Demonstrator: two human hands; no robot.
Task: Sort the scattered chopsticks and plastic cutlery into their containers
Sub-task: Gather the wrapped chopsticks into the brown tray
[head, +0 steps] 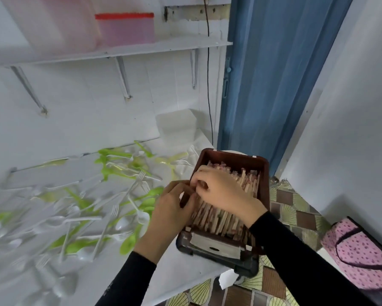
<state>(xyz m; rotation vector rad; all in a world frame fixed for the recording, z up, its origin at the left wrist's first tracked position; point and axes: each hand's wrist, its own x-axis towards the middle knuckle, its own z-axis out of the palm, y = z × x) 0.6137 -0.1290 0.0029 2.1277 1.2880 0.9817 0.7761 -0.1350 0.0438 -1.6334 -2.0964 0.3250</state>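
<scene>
Head view: chopsticks (216, 219) are packed in a brown box (264, 184) at the tabletop's (185, 274) right edge. Right hand (225, 193) is laid over them, fingers curled, chopsticks pinched near the left wall. Left hand (170, 209) is held at that wall, fingers curled; what is gripped cannot be told. Green and white cutlery (110, 195) is scattered left of the box.

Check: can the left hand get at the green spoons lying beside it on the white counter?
Probably yes. The green spoons lie uncovered just left of the left hand with nothing between, though it is busy at the chopsticks in the brown box.
</scene>
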